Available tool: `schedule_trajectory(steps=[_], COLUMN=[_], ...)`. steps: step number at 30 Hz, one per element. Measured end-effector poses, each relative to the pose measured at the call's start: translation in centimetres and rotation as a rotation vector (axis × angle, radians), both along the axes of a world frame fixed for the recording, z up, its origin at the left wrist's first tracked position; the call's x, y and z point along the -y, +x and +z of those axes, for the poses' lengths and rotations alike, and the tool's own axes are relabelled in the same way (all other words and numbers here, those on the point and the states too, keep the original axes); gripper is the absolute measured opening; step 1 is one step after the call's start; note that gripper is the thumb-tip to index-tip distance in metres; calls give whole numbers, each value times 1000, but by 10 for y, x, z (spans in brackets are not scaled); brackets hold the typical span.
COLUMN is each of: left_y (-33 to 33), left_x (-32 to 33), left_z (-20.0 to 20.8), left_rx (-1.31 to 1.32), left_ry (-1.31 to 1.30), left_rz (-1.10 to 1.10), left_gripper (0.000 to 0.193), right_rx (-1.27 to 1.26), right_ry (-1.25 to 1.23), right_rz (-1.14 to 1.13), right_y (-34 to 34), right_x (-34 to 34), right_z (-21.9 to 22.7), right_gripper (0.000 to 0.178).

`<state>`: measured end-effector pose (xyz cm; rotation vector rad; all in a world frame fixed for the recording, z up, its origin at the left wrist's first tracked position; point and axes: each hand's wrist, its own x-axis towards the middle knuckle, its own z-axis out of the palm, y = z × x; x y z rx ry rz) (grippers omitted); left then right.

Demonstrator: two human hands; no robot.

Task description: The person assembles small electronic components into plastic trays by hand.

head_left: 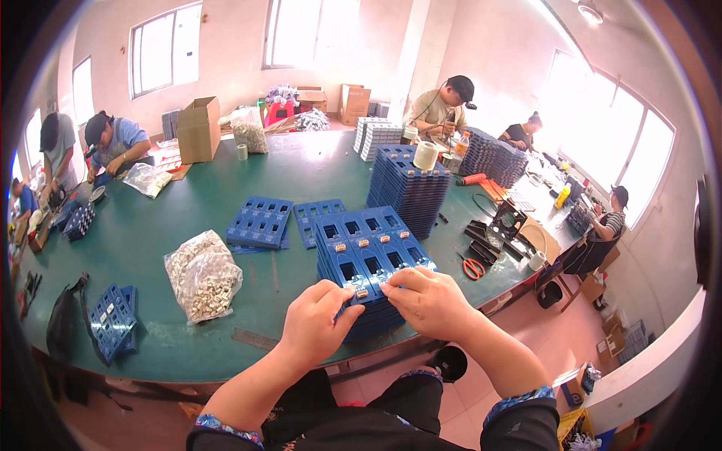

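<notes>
In front of me a stack of blue circuit boards [359, 255] stands at the table's near edge. The top board has rows of dark rectangular cutouts and small pale connectors [362, 294]. My left hand [317, 319] is at the stack's front left corner, fingers curled and thumb close to a connector. On the front right part of the top board, my right hand [430, 304] has thumb and forefinger pinched together. Whatever either hand holds is hidden by the fingers. To the left lies a clear plastic bag of small white connectors [203, 278].
On the green table [162, 225] are flat blue boards [259, 222], a tall board stack [408, 192] with a tape roll [426, 155] on top, red-handled scissors [472, 267] and a dark bag [68, 319]. Several people work around the table. A black bin [450, 364] stands below.
</notes>
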<state>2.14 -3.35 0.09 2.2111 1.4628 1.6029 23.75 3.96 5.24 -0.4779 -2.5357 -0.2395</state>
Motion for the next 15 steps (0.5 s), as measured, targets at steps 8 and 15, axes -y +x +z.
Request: schedule_trajectory(steps=[8, 15], left_y=[-5, -120], left_x=[9, 22], left_z=[1, -67], left_rx=[32, -88], left_ry=[8, -220], left_rz=[-11, 476], left_gripper=[32, 11], right_rx=[-71, -321], right_ry=[-4, -91], right_rz=[-95, 70], right_y=[2, 48], right_x=[21, 59], right_z=[18, -17], right_gripper=[36, 24])
